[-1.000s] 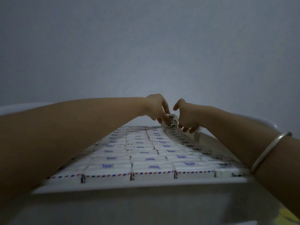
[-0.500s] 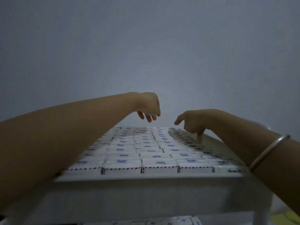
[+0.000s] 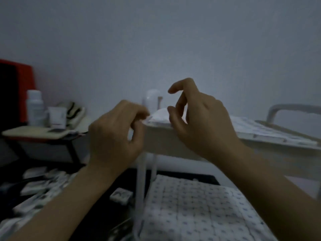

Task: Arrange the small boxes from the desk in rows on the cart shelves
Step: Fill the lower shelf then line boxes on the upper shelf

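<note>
Your left hand [image 3: 114,136] and right hand [image 3: 199,122] hang side by side in dim light in front of the white metal cart [image 3: 161,145], neither touching it. The left hand's fingers are loosely curled toward the thumb, with nothing seen between them, though their tips are blurred. The right hand is relaxed and empty, its forefinger raised and hooked above the others.

The small white cardboard boxes with blue print on their lids fill the cart's top tray [image 3: 251,127] to your right, packed edge to edge in straight rows. A second packed layer [image 3: 191,206] covers the level below, under your right forearm, where the blue marks read as a regular grid of dots. The curved white cart handle [image 3: 291,108] rises at the tray's far end.

To your left, on the dark desk [image 3: 97,211], a loose heap of the same white boxes [image 3: 40,186] lies in no order. One stray box with dark markings [image 3: 120,195] sits apart from the heap, just beside the cart's upright post.

Farther back on the left, a pale low stand [image 3: 26,132] carries a white plastic bottle [image 3: 34,106] and a small white tub [image 3: 57,117], with a red and black object [image 3: 26,80] behind them.
</note>
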Available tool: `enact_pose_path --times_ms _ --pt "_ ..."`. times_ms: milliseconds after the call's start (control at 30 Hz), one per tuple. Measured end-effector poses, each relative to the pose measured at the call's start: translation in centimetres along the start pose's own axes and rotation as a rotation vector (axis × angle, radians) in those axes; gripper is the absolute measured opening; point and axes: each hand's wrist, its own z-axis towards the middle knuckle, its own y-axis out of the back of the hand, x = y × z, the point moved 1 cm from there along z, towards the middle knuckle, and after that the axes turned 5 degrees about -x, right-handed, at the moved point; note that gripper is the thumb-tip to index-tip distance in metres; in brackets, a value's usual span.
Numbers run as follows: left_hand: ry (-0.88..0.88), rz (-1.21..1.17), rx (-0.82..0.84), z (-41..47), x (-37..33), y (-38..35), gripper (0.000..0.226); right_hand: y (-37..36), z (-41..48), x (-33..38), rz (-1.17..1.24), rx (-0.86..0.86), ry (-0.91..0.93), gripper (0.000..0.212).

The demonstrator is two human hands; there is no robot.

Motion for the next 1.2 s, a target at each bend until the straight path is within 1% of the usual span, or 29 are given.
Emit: enact_pose_path --times_ms 33,100,200,267,333,400,433,467,500,567,633,700,767,833,900,933,967,1033,1067,1100,1167,1200 --pt "0.045 0.051 0.017 -2.5 1.2 1.4 0.018 -1.1 -0.7 1.6 0.056 0.004 0.030 0.028" --pt "0.161 0.154 0.133 -7.9 4.2 3.8 0.018 -3.6 -2.3 4.7 0.199 0.070 0.075 0.027" --pt "0.375 0.284 0.420 -16.3 9.1 6.8 0.022 -8.9 -5.4 8.1 0.312 0.286 0.116 0.026" --pt "0.481 0.386 0.587 -20.8 11.8 8.7 0.025 -13.1 -7.9 9.5 0.335 0.431 0.072 0.030" --pt "0.548 0.520 0.690 -24.1 13.4 10.3 0.033 -17.4 -10.4 10.2 0.340 0.619 -0.055 0.042" --pt "0.575 0.673 0.806 -26.7 14.4 11.5 0.051 -21.5 -12.6 10.1 0.296 0.861 -0.190 0.069" --pt "0.598 0.740 0.861 -27.6 14.7 11.8 0.059 -23.3 -13.4 9.8 0.230 0.971 -0.239 0.082" --pt "0.631 0.799 0.899 -28.5 14.9 12.1 0.067 -25.0 -14.0 9.4 0.150 1.042 -0.278 0.092" --pt "0.668 0.849 0.918 -29.1 15.0 12.3 0.072 -26.4 -14.5 8.9 0.081 1.071 -0.318 0.098" --pt "0.728 0.896 0.933 -29.4 15.0 12.3 0.076 -28.9 -15.3 8.2 -0.012 1.051 -0.414 0.100" --pt "0.750 0.857 0.941 -29.0 14.8 12.3 0.074 -30.4 -16.3 7.8 -0.085 1.022 -0.481 0.096" --pt "0.763 0.781 0.925 -28.4 14.5 12.6 0.065 -31.3 -17.3 7.7 -0.130 1.052 -0.508 0.089" --pt "0.766 0.703 0.856 -27.6 14.0 13.1 0.052 -31.7 -18.3 7.9 -0.122 1.070 -0.526 0.083" --pt "0.870 0.542 0.734 -26.9 13.6 13.4 0.045 -31.4 -18.8 8.1 -0.115 1.015 -0.470 0.074" --pt "0.966 0.334 0.558 -26.4 13.2 13.5 0.045 -30.3 -18.6 8.5 -0.103 0.898 -0.331 0.056" --pt "0.972 0.273 0.486 -26.1 13.0 13.6 0.048 -29.7 -18.4 8.6 -0.076 0.834 -0.264 0.046" --pt "0.975 0.241 0.425 -25.8 13.0 13.7 0.051 -29.2 -18.2 8.7 -0.030 0.781 -0.211 0.041" --pt "1.020 0.255 0.367 -25.9 13.4 14.1 0.052 -28.3 -17.8 8.8 0.083 0.720 -0.199 0.038" --pt "1.051 0.315 0.382 -26.0 13.6 14.4 0.049 -28.2 -17.7 8.7 0.122 0.703 -0.222 0.038" --pt "1.076 0.402 0.433 -26.2 14.0 14.6 0.046 -28.2 -17.7 8.7 0.122 0.694 -0.238 0.040" --pt "1.130 0.562 0.605 -26.7 14.8 15.1 0.043 -28.3 -18.3 8.5 0.040 0.757 -0.273 0.051" --pt "1.154 0.612 0.699 -26.8 15.0 15.2 0.048 -28.5 -18.8 8.4 0.008 0.814 -0.296 0.058"
